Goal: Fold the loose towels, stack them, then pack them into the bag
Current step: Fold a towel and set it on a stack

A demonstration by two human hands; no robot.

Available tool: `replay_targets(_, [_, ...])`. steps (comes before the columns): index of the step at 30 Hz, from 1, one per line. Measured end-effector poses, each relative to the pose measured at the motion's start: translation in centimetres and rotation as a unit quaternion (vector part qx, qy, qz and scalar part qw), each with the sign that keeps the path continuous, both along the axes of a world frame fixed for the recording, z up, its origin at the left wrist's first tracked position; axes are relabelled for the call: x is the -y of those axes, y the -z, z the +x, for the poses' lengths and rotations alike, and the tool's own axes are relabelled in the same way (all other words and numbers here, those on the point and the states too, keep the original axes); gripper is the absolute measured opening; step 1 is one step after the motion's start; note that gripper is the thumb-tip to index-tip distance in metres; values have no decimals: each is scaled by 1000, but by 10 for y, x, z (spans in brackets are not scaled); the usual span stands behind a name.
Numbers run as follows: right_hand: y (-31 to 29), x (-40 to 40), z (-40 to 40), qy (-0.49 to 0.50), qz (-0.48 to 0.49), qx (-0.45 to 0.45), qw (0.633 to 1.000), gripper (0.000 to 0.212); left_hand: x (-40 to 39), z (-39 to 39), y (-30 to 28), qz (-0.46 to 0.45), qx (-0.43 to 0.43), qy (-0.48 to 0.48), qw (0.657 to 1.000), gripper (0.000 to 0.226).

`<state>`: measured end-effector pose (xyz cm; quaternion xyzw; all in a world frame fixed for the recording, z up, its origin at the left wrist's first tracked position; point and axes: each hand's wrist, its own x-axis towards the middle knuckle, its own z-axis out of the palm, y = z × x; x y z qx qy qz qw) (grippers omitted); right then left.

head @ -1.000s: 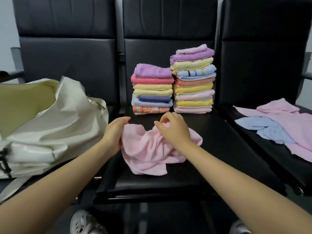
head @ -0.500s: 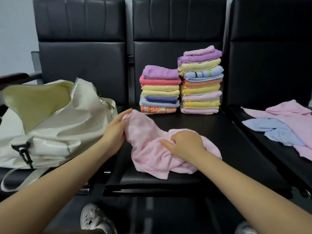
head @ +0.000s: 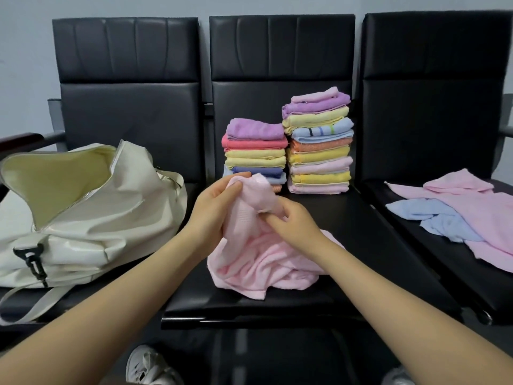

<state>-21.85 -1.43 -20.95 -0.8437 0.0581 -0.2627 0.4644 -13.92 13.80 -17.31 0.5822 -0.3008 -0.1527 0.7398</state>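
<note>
A crumpled pink towel (head: 258, 262) lies on the middle black seat (head: 355, 245), its upper part lifted. My left hand (head: 213, 207) grips the raised edge from the left, and my right hand (head: 291, 220) pinches the same edge just to the right. Behind them stand two stacks of folded towels: a shorter one (head: 256, 151) and a taller one (head: 319, 143). An open cream bag (head: 83, 212) rests on the left seat. Loose pink towels (head: 472, 207) and a loose blue towel (head: 435, 220) lie on the right seat.
Three black chairs stand in a row against a grey wall. A dark armrest (head: 19, 140) juts out at the far left. The bag's strap (head: 25, 304) hangs over the seat's front edge. My white shoes (head: 150, 365) show below the seats.
Both hands have lifted the pink towel's upper edge off the seat and come close together on it. The view has tilted up a little.
</note>
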Motion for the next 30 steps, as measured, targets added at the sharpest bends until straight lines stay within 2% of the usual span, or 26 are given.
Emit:
replay_targets(3, [-4,-1,-9,8,-19,36,999,15,-3,7,2,38,21,-68,997,23])
replay_targets(5, [-11,0,-14,11,-84,16,996,16,-4,14,6,100,63,-139,983,24])
replay_targets(8, [-22,9,-21,24,-223,-107,968,30,-7,27,5,113,67,-203,970,29])
replay_targets(10, [-27,24,-25,27,-234,-188,954,34,-9,39,3,91,34,-242,966,30])
replay_targets(12, [-26,46,-29,31,-176,-244,953,36,-11,52,0,74,-14,-286,955,26])
replay_targets(14, [-25,69,-36,36,-63,-261,963,38,-11,65,2,58,-51,-310,948,23])
replay_targets(17, [-26,99,-39,28,124,-234,964,18,-6,82,8,78,-1,-319,945,30])
replay_targets(18, [-29,109,-38,20,198,-213,957,17,-3,88,7,88,26,-313,945,32])
replay_targets(21, [-44,140,-27,-6,392,-91,916,65,15,116,3,131,76,-291,945,39])
replay_targets(22, [-52,146,-21,-17,428,-52,902,65,24,124,-1,160,82,-283,942,36])
replay_targets(24, [-65,158,-5,6,451,7,892,33,45,140,-6,189,52,-267,944,19])
replay_targets(26, [-68,170,18,64,430,34,900,16,67,154,-5,165,-38,-259,951,16])
replay_targets(27, [-64,176,30,96,417,38,903,15,78,161,-2,142,-75,-254,954,19])
replay_targets(29, [-48,189,52,161,400,33,901,40,96,170,9,126,-110,-262,950,26])
replay_targets(30, [-35,194,62,186,410,31,892,48,103,173,19,144,-99,-267,948,30])
